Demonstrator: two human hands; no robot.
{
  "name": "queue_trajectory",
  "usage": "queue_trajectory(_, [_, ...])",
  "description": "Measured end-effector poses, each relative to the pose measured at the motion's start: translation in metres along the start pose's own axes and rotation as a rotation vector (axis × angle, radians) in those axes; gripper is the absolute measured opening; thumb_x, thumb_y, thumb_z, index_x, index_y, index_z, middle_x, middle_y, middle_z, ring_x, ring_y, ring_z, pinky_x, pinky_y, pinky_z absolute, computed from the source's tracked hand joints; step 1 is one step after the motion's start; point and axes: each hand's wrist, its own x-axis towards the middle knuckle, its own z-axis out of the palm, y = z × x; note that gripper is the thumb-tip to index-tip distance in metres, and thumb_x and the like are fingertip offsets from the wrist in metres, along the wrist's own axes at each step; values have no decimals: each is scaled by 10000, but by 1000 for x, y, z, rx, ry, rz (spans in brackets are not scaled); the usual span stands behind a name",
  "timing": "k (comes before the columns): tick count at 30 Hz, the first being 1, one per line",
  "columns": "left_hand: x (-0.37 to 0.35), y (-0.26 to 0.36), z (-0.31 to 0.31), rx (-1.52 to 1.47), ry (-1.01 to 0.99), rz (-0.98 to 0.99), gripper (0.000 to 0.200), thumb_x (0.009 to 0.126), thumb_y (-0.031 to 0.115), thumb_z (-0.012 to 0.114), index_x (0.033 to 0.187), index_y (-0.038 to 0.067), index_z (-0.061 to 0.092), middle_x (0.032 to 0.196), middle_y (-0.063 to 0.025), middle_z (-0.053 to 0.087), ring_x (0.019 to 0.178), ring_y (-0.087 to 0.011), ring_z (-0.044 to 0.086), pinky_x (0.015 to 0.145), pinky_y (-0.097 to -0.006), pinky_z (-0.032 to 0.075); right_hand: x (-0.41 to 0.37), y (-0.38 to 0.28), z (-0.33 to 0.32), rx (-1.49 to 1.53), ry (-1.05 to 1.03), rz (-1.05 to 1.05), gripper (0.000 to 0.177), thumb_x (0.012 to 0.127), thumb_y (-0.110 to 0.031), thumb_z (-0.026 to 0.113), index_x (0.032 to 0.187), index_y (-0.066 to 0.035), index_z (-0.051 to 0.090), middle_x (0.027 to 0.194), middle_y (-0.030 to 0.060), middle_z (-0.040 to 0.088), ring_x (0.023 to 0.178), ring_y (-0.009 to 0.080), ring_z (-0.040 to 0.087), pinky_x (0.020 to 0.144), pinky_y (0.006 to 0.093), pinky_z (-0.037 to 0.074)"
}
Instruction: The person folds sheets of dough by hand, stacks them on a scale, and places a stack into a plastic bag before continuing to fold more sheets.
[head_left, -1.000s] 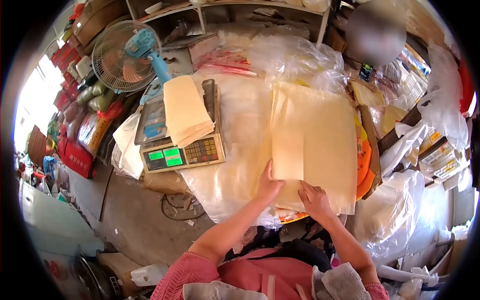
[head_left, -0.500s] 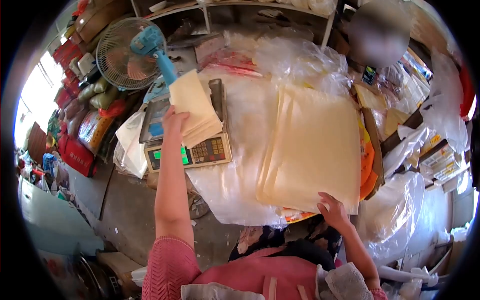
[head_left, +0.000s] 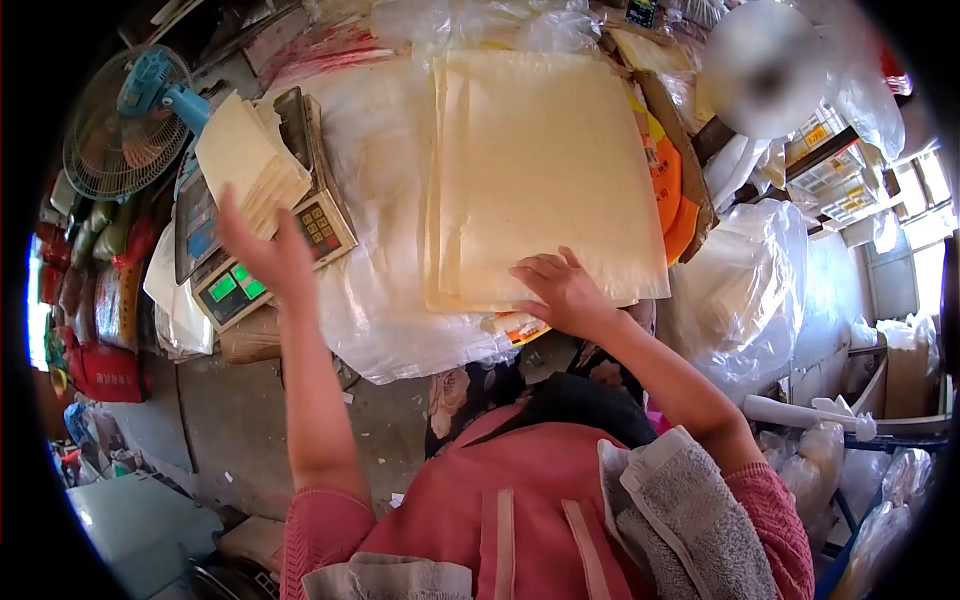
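Note:
On the left, a stack of folded cream sheets [head_left: 250,165] rests on a digital scale [head_left: 325,230] with lit green displays. My left hand [head_left: 265,245] is raised just in front of that stack, slightly blurred, with fingers apart and nothing in it. Beside the scale, a pile of large, thin cream sheets [head_left: 540,160] lies flat on the plastic-covered table. My right hand [head_left: 565,290] rests at the pile's near edge, fingers spread over the top sheet and thumb near the rim.
A blue fan [head_left: 130,120] stands behind the scale at the left. Clear plastic film [head_left: 360,330] covers the table. An orange printed bag [head_left: 675,200] and a cardboard edge [head_left: 690,150] lie right of the pile. A plastic bag [head_left: 745,290] hangs farther right. A person with a blurred face is behind.
My left hand has let go of the folded stack and drawn back toward me, leaving it on the scale. My right hand has moved onto the pile's near edge. The view has shifted.

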Motion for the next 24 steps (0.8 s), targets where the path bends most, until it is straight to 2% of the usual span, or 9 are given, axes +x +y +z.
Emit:
queue_trajectory(3, [-54, 38, 12, -198, -227, -149, 549, 746, -1, 566, 1284, 35, 462, 1299, -131, 489, 1246, -325, 405, 1006, -430, 354, 3, 15, 18, -150, 24, -148, 165, 847, -202, 617, 973, -97, 639, 1021, 67, 628, 987, 251, 588, 881, 397, 433])
queue_trajectory(7, [-110, 50, 25, -287, -618, 145, 484, 728, -79, 530, 1194, 50, 554, 1177, -143, 572, 1120, -306, 530, 930, -379, 444, 34, 30, -24, 285, 251, 483, 152, 885, -154, 553, 964, -34, 600, 807, 147, 627, 751, 298, 626, 670, 384, 503])
queue_trajectory(12, [-129, 78, 37, -457, -832, -147, 616, 758, -51, 581, 1339, 54, 407, 1236, -150, 538, 1114, -294, 539, 942, -386, 438, 43, -11, -125, -80, 687, 21, 145, 827, -47, 561, 965, -42, 605, 895, 131, 630, 787, 313, 609, 829, 424, 496])
queue_trajectory(14, [-130, 83, 43, -538, -860, -273, 775, 759, -19, 623, 1430, 64, 245, 1307, -156, 481, 1182, -306, 497, 983, -397, 406, 24, -18, -115, -146, 491, -66, 165, 790, -32, 583, 953, -49, 601, 947, 92, 629, 856, 276, 603, 895, 421, 473])
queue_trajectory(17, [-134, 86, 54, -524, -642, -49, 838, 733, -34, 639, 1443, 62, 204, 1356, -162, 436, 1268, -326, 418, 1042, -406, 346, -5, -20, -80, -30, 264, -27, 172, 800, -10, 590, 968, -33, 616, 891, 87, 650, 796, 292, 635, 831, 404, 511])
queue_trajectory(18, [-130, 91, 52, -569, -620, -62, 770, 706, -48, 660, 1390, 87, 333, 1369, -153, 435, 1330, -333, 337, 1075, -394, 302, -13, -25, -80, 81, 157, 55, 167, 815, -22, 588, 979, -31, 618, 899, 82, 654, 793, 274, 641, 819, 387, 515])
queue_trajectory(21, [-124, 61, 54, -511, -908, 394, 549, 695, -77, 652, 1204, 93, 540, 1293, -129, 526, 1316, -318, 371, 1083, -373, 287, -30, -31, -94, 422, -97, 225, 155, 865, -47, 570, 1009, -29, 625, 930, 72, 664, 804, 223, 655, 790, 334, 522])
queue_trajectory(22, [-124, 56, 52, -608, -1023, 403, 346, 715, -114, 614, 991, 93, 639, 1112, -100, 630, 1193, -303, 508, 1019, -346, 372, -33, -26, -107, 535, -137, 229, 154, 884, -50, 556, 1018, -28, 628, 946, 72, 666, 821, 208, 659, 788, 314, 521])
queue_trajectory(24, [-120, 58, 41, -684, -1243, 54, 299, 743, -125, 577, 949, 78, 648, 1029, -80, 651, 1063, -256, 583, 941, -329, 432, -37, -8, -133, 877, -184, 306, 189, 927, -13, 490, 1040, -35, 639, 996, 74, 671, 905, 164, 655, 828, 274, 498])
